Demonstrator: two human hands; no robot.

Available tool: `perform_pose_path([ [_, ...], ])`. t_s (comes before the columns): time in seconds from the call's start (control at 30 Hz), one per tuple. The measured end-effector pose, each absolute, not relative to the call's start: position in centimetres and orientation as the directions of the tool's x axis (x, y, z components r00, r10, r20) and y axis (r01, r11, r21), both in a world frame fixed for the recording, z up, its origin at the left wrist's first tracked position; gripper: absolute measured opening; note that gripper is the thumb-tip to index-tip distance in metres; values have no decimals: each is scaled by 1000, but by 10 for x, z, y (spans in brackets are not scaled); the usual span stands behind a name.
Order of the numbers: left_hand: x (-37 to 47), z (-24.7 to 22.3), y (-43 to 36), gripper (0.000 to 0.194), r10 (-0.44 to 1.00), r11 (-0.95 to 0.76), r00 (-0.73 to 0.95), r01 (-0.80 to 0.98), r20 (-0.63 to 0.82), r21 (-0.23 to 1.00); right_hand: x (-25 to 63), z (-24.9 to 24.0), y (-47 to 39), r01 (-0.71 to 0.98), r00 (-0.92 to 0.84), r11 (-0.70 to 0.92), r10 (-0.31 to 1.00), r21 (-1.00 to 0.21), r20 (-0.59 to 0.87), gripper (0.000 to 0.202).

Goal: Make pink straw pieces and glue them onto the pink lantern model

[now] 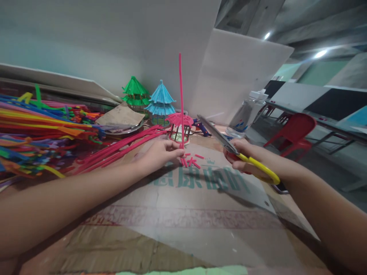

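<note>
My left hand (166, 152) pinches the lower end of a pink pipe cleaner (181, 88), which stands upright above the work surface. Short cut pink pieces (192, 161) lie scattered just below and to the right of those fingers. In my right hand (243, 151) is a pair of scissors (218, 133) with yellow handles, blades pointing up and to the left, apart from the pipe cleaner. Behind my left hand stands a small pavilion with a pink roof (180, 120). Long pink pipe cleaners (123, 149) lie in a bundle to the left of it.
Heaps of coloured pipe cleaners (43, 126) fill the left side. Green (134, 89) and blue (161, 99) roofed models stand at the back, near a glue gun (204, 129) and a clear plastic container (243, 116). A red chair (295, 133) is off to the right.
</note>
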State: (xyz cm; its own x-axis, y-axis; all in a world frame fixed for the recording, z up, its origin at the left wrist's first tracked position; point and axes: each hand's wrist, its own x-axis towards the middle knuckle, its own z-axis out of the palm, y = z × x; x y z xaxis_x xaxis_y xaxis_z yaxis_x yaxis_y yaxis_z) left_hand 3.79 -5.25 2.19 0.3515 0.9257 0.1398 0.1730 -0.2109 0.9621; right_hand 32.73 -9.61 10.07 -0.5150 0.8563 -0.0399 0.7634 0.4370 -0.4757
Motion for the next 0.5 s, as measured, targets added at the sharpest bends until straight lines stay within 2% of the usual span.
perform_pose_path([
  [0.17,39,26,-59,16,914,-242,381,232,141,942,336,92,-80,793,-538,469,839,-389,-84,42],
  [0.3,39,21,-56,19,899,-260,409,213,156,942,337,78,-70,793,-560,503,824,-343,-88,47],
  [0.43,38,17,-53,20,895,-274,415,224,163,935,331,69,-69,821,-524,470,846,-325,-99,50],
  [0.5,38,17,-52,21,890,-294,421,235,175,927,328,67,-69,858,-474,433,875,-277,-101,52],
])
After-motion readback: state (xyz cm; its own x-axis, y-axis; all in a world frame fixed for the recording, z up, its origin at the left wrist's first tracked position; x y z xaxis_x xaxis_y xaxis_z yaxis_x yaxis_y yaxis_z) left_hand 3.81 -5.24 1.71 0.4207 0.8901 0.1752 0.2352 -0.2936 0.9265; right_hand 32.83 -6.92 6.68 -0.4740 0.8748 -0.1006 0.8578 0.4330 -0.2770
